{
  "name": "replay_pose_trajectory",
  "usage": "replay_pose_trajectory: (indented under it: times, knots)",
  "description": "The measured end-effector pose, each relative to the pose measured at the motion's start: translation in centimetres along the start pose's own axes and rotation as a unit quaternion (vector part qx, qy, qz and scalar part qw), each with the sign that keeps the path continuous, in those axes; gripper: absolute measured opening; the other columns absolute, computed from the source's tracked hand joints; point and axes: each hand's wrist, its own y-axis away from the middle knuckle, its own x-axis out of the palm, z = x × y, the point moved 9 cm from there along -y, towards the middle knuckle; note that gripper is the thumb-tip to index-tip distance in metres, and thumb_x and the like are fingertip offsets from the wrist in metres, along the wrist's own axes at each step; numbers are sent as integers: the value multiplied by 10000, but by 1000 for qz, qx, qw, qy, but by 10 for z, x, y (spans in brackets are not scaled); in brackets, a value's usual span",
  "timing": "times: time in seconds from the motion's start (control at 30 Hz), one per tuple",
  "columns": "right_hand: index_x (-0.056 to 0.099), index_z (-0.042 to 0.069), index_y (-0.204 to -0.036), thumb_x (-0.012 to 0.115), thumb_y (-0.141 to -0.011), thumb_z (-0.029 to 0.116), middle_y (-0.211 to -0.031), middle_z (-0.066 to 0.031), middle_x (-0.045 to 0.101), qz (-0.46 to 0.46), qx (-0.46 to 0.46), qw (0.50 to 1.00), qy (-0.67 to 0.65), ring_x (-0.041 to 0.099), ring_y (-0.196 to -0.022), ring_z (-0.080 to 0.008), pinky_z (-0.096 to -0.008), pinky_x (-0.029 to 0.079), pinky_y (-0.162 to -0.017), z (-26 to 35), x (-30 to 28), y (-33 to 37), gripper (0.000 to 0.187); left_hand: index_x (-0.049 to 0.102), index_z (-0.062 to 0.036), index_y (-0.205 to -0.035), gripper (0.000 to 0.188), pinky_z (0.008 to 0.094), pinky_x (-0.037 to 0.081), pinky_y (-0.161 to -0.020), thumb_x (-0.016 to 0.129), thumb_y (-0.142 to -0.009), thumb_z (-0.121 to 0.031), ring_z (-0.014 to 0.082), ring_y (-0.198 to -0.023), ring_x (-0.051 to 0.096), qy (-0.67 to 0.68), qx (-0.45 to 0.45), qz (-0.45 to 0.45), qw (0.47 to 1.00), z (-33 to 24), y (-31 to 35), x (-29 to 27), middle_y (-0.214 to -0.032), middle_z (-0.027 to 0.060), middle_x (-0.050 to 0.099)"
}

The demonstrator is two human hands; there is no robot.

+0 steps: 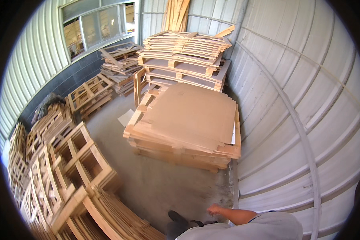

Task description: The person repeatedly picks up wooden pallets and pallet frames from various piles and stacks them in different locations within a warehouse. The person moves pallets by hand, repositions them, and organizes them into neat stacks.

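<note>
My right hand (215,209) hangs low near the bottom edge, its bare forearm reaching in from the right. The fingers look loosely curled, small and a little blurred, with nothing visible in them. It touches nothing that I can see. Ahead of it stands a low stack of wooden pallets (176,154). Flat brown cardboard sheets (192,114) cover the top of that stack, with some pallet boards showing at the left and right. My left hand does not show.
Wooden frames and slats (90,160) are piled along the left. A taller pallet stack (180,64) stands behind the cardboard. A corrugated metal wall (284,108) runs along the right, and a window (100,26) is at the back left. White sheet (126,118) lies on the floor.
</note>
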Motion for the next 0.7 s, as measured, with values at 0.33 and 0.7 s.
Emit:
replay_pose_trajectory:
  times: [0.33,0.7]
  knots:
    - [647,23,-1030,594,-929,304,-835,-49,656,3,-67,996,-61,598,-646,-158,-326,464,-493,254,-10,-70,303,533,34,-1202,491,446,391,-915,490,-957,-390,333,-1081,514,159,-70,75,982,0,-138,-53,-1176,181,520]
    - [667,20,-726,597,-883,221,-643,-52,621,-22,-42,992,113,586,-568,-188,-332,451,-479,382,-54,-217,265,576,26,-1118,428,442,442,-812,502,-949,-361,316,-962,571,273,-178,85,942,-53,-268,-96,-1043,175,573]
